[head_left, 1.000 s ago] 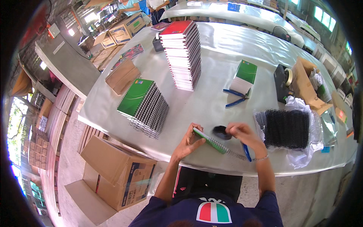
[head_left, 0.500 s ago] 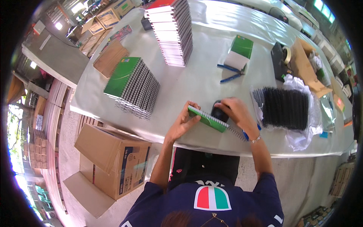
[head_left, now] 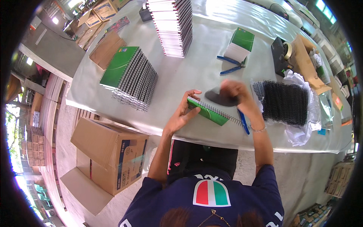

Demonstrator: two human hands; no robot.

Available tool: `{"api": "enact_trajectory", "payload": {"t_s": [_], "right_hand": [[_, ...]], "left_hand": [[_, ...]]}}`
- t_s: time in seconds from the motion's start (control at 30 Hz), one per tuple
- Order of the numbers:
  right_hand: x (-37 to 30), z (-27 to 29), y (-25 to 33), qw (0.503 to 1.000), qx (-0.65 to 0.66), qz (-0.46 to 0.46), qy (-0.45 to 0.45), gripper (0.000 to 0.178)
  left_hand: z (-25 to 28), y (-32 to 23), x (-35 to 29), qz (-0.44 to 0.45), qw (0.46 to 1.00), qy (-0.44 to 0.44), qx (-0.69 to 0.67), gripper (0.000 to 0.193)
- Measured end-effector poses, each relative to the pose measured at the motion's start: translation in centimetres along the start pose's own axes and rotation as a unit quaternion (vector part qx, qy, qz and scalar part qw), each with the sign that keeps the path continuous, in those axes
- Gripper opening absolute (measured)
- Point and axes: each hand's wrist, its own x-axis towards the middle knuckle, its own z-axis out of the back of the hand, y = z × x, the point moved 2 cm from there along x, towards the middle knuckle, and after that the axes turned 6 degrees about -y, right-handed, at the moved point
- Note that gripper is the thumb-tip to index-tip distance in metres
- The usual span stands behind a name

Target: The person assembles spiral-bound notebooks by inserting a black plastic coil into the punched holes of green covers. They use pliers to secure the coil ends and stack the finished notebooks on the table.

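My left hand (head_left: 184,115) grips a small green notebook (head_left: 211,114) near its left end, fingers behind and thumb on the cover. A dark wire coil (head_left: 235,120) runs along the notebook's upper edge and sticks out past its right end. My right hand (head_left: 239,96) is smeared by motion, closed on a dark rounded object (head_left: 217,97) just above the coil; its kind is not clear. Beside my right wrist is a blue-handled tool (head_left: 244,122), partly hidden by the hand.
Coil-bound green notebooks (head_left: 130,75) are stacked at left, beside a tall notebook stack (head_left: 172,30). Blue-handled pliers (head_left: 231,65) lie by a green-covered pile (head_left: 241,43). Black coils (head_left: 285,102) rest on plastic at right. An open carton (head_left: 109,155) stands on the floor.
My right hand has lifted the dark object up off the coil, and it is now blurred. The blue-handled tool shows more. My left hand still holds the notebook. The whole view has shifted slightly.
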Motion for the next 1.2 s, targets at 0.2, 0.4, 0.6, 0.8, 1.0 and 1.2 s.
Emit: {"api": "enact_trajectory", "payload": {"t_s": [0.2, 0.4, 0.6, 0.8, 1.0, 1.2], "right_hand": [[2.2, 0.1, -1.5, 0.853, -0.519, 0.042, -0.031, 0.027], [1.8, -2.9, -0.9, 0.824, -0.554, 0.103, 0.059, 0.026], [3.5, 0.3, -2.2, 0.927, -0.368, 0.064, -0.044, 0.030], [3.0, -0.8, -4.1, 0.791, -0.590, 0.156, -0.036, 0.034], [3.5, 2.8, -4.1, 0.989, 0.028, -0.121, -0.077, 0.038], [2.1, -1.2, -4.5, 0.911, -0.409, 0.042, -0.003, 0.039]], "left_hand": [[0.3, 0.1, 0.2, 0.004, 1.000, 0.023, 0.002, 0.059], [-0.1, -0.3, 0.2, -0.013, 0.999, 0.012, 0.030, 0.062], [0.2, -0.2, 0.1, 0.001, 0.999, 0.027, 0.037, 0.069], [0.4, 0.5, 0.4, -0.023, 0.999, 0.017, 0.039, 0.069], [0.3, 0.4, 0.4, -0.003, 0.999, 0.047, 0.005, 0.069], [0.3, 0.3, 0.4, -0.026, 0.999, 0.017, 0.029, 0.067]]}}
